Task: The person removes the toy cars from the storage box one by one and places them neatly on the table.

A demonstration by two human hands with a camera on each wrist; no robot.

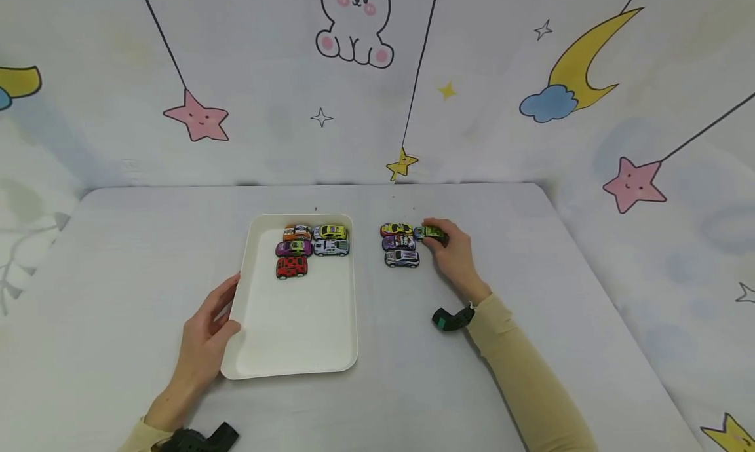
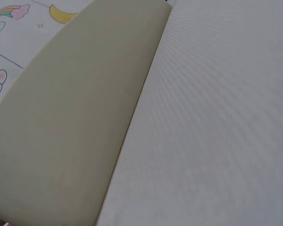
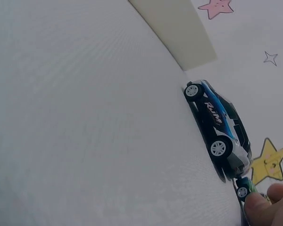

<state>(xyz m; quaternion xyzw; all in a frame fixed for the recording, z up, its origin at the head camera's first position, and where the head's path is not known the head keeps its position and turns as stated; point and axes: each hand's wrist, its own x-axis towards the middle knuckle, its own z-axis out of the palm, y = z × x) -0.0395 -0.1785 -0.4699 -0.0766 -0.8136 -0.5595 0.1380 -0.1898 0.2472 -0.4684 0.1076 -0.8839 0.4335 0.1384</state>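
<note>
My right hand (image 1: 457, 252) pinches a green toy car (image 1: 420, 233) between thumb and fingers, at the right end of a small group of toy cars. That group has a yellow and pink car (image 1: 396, 229), a purple car (image 1: 398, 242) and a silver car (image 1: 402, 259), one below another. In the right wrist view, a white, blue and black car (image 3: 217, 122) stands right by my fingertips. My left hand (image 1: 203, 337) grips the left side of a white tray (image 1: 295, 334), thumb at the rim. The tray's outer wall (image 2: 80, 108) fills much of the left wrist view.
Several toy cars sit in the tray's upper part, among them a red one (image 1: 291, 267), a purple one (image 1: 293, 248) and a white one (image 1: 331, 247). A white cloth (image 1: 460, 386) covers the table. Behind it hangs a patterned backdrop (image 1: 265, 78).
</note>
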